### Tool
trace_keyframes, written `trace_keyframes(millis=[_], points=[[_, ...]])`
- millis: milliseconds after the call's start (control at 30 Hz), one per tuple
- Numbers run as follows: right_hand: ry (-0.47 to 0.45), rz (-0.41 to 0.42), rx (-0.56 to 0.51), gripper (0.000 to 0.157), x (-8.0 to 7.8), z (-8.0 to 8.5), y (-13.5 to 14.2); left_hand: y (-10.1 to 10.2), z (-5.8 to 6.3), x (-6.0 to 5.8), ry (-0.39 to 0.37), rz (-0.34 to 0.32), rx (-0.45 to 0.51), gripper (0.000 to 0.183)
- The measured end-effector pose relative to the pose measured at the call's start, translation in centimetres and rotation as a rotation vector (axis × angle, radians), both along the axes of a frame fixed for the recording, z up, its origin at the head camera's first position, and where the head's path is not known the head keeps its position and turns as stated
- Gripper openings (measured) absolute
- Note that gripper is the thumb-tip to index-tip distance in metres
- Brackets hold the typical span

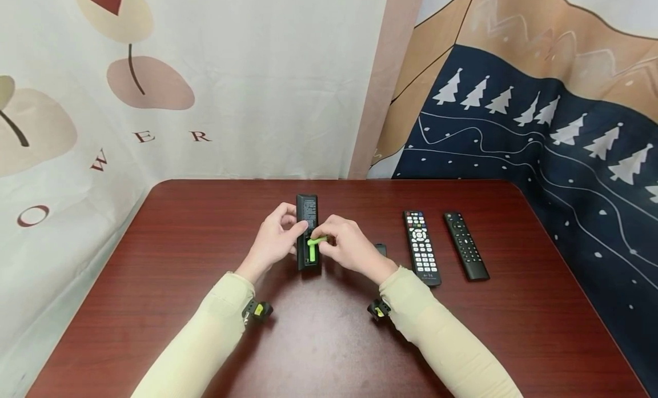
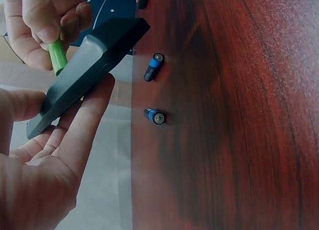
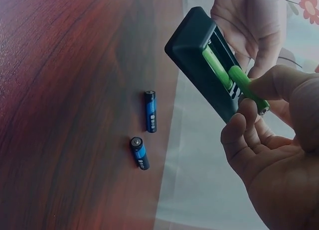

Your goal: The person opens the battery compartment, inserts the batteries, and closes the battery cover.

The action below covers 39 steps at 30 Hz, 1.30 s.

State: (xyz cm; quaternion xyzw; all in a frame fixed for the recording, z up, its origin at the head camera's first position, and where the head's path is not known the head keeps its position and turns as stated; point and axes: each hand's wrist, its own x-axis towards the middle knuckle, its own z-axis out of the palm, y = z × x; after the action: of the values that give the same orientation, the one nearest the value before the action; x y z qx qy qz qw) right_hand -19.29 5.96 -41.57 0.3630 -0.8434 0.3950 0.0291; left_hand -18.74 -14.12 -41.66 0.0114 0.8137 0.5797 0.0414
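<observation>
Filling the lower view, the reddish-brown desk [image 1: 313,352] lies beneath 2 hands. Over its middle, toward the far edge, the left hand [image 1: 275,238] grips an open-backed remote [image 1: 307,209]; the right hand [image 1: 352,245] pinches a green battery [image 3: 241,79] at its compartment. Nearer the right edge lie a white-buttoned remote [image 1: 422,249] and a black remote [image 1: 466,246]. A 2nd green battery [image 3: 217,66] sits in the compartment; 2 blue-banded batteries [image 3: 151,111] lie toward the far edge.
</observation>
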Motion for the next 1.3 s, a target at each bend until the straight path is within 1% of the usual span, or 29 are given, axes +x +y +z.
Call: trace_keyframes(millis=[333, 533, 700, 967, 1133, 1300], points=[[-0.010, 0.010, 0.026, 0.016, 0.3, 0.4, -0.4, 0.0, 0.0, 0.1, 0.013, 0.008, -0.014, 0.023], [-0.051, -0.012, 0.020, 0.013, 0.3, 0.4, -0.7, 0.0, -0.1, 0.0, 0.019, 0.005, -0.014, 0.024], [-0.076, -0.036, -0.024, 0.014, 0.3, 0.3, -0.9, 0.1, -0.1, 0.1, 0.012, 0.003, -0.010, 0.024], [-0.087, -0.083, -0.093, 0.022, 0.5, 0.1, -1.1, 0.3, 0.0, 0.1, 0.018, 0.004, -0.004, 0.023], [-0.071, -0.115, -0.114, 0.018, 0.5, -0.1, -1.3, 0.4, 0.1, 0.1, 0.022, 0.001, 0.012, 0.022], [-0.038, -0.113, -0.111, 0.014, 0.4, -0.5, -1.5, 0.4, 0.1, 0.1, 0.019, -0.008, 0.022, 0.022]])
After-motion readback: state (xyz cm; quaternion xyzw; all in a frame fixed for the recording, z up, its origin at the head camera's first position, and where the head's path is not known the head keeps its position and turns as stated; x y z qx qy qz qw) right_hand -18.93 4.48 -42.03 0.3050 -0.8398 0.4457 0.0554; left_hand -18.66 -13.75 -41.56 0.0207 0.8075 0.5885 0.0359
